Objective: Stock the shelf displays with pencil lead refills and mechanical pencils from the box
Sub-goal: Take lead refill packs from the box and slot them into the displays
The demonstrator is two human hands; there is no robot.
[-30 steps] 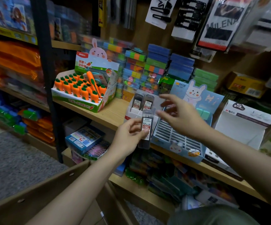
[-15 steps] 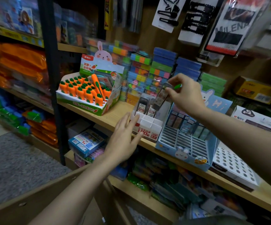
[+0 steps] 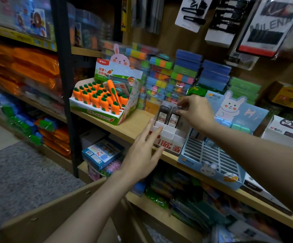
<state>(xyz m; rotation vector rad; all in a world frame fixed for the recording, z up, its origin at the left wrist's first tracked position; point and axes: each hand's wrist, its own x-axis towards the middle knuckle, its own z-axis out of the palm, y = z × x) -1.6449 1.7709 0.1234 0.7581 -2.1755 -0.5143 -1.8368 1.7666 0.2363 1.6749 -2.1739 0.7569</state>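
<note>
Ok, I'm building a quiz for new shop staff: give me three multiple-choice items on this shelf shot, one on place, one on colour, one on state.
1. The carrot display stands where from the white refill display?
A left
B right
C below

2. The rabbit-fronted tray is mostly:
A red
B blue
C black

3. The left hand is:
A fisted
B holding a box
C open, empty

Answers: A, it sits further left on the same shelf; B, its walls are light blue; C, fingers spread, nothing held, while the right hand pinches a refill.

Carrot erasers (image 3: 100, 98) fill a rabbit-topped box (image 3: 107, 109) beside stacked colourful cases (image 3: 186, 74).
</note>
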